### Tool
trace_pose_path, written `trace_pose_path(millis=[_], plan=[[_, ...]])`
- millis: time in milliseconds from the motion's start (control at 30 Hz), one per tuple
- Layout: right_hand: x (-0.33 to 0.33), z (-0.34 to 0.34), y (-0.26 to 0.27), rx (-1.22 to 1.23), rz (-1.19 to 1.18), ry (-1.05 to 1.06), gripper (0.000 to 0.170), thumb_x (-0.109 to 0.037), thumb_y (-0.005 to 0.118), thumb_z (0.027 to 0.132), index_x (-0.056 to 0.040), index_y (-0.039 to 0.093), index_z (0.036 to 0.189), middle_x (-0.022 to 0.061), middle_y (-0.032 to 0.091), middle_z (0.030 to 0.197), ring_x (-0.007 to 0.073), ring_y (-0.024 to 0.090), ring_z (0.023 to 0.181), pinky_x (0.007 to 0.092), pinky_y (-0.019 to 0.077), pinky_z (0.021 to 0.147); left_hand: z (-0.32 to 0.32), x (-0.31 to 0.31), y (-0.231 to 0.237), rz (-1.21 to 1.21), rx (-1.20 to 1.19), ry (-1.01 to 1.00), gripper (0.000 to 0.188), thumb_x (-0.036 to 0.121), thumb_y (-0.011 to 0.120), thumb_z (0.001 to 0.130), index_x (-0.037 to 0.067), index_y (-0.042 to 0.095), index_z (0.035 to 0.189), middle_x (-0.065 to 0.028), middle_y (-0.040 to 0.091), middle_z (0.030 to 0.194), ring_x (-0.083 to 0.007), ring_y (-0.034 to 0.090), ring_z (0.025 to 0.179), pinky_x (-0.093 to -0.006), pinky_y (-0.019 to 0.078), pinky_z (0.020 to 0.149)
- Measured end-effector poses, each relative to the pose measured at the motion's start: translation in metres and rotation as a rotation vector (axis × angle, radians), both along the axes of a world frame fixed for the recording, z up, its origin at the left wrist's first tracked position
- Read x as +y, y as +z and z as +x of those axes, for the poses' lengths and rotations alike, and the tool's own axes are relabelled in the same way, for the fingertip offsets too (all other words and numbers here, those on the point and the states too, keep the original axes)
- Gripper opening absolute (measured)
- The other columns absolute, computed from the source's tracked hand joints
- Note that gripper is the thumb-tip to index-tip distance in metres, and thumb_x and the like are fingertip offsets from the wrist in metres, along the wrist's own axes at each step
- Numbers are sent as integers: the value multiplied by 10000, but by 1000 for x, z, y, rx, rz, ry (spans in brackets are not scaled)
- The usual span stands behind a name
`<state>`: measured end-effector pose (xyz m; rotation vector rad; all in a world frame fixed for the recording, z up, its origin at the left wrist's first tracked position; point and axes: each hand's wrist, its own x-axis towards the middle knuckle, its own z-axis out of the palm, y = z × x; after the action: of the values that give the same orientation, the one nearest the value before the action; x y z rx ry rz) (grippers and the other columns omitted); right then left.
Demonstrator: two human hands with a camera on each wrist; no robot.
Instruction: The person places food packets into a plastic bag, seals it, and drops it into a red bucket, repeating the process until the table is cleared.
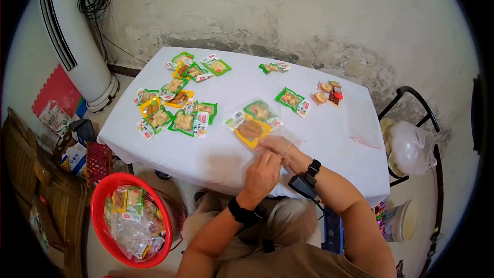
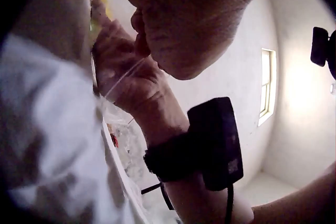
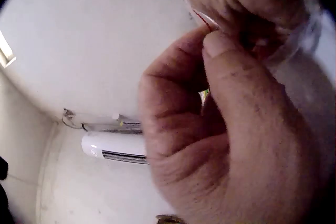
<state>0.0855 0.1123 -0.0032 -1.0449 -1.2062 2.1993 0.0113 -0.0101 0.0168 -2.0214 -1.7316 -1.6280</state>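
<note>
My left hand [image 1: 261,175] pinches the open end of a clear zip bag [image 1: 294,144] between thumb and index finger. A red seal line [image 3: 202,19] runs along the plastic beside those fingertips. My right hand [image 1: 280,145] reaches into the bag's mouth, plastic lying around its palm and wrist. Its fingers grip the near corner of a yellow-edged snack pack [image 1: 251,129] with brown food inside; part of that grip is hidden. A green-edged snack pack [image 1: 260,109] lies just beyond, also under the clear plastic. In the left wrist view the right palm [image 2: 128,77] faces the camera.
Several green- and yellow-edged packs [image 1: 184,121] lie on the table's left. Another green pack [image 1: 292,99] and small wrapped snacks [image 1: 329,92] are to the right. A clear bag [image 1: 365,128] lies at the right edge. A red bucket [image 1: 98,226] of packs stands lower left.
</note>
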Motion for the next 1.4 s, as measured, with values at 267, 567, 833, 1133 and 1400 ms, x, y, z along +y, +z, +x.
trace_pose_path(millis=[267, 567, 833, 1133, 1400], plan=[[20, -13, 1, -413, 843, 367, 243, -250, 579, 857, -14, 587, 802, 36, 550, 682, 86, 461, 604, 261, 405, 533, -1, 1, -3, 1, -10, 15, 118, 19, 590, 754, 59, 587, 864, -104, 548, 775, -293, 568, 697, -369, 465, 591], [-22, 65, 92, -181, 1416, 740, 253, -191, 576, 873, -56, 598, 1086, 104, 631, 850, 194, 577, 754, 290, 468, 693, -11, -8, 8, -72, -28, 53, 74, 47, 571, 772, 70, 577, 842, -96, 538, 754, -297, 543, 725, -385, 452, 608], [120, -55, 146, -545, 1426, 456, 281, -251, 585, 818, -49, 622, 1010, 135, 635, 945, 250, 608, 863, 347, 471, 775, -8, -9, -1, -167, 186, 42, 59, 62, 561, 724, 71, 542, 780, -79, 509, 735, -262, 522, 718, -354, 456, 609], [179, -201, 32, -979, 2022, 598, 276, -215, 558, 790, -117, 615, 1042, 157, 421, 1300, 285, 341, 1248, 472, 394, 898, -6, -5, -21, -265, 249, 17, 96, 150, 573, 717, 69, 564, 768, -64, 495, 767, -230, 514, 781, -329, 468, 598], [182, -157, 55, -658, 1860, 492, 359, -101, 534, 777, -22, 533, 1127, 168, 504, 1180, 324, 465, 1101, 406, 419, 896, -5, -4, -20, -264, 234, -10, 74, 129, 572, 705, 88, 554, 764, -47, 501, 763, -216, 519, 763, -317, 471, 616]])
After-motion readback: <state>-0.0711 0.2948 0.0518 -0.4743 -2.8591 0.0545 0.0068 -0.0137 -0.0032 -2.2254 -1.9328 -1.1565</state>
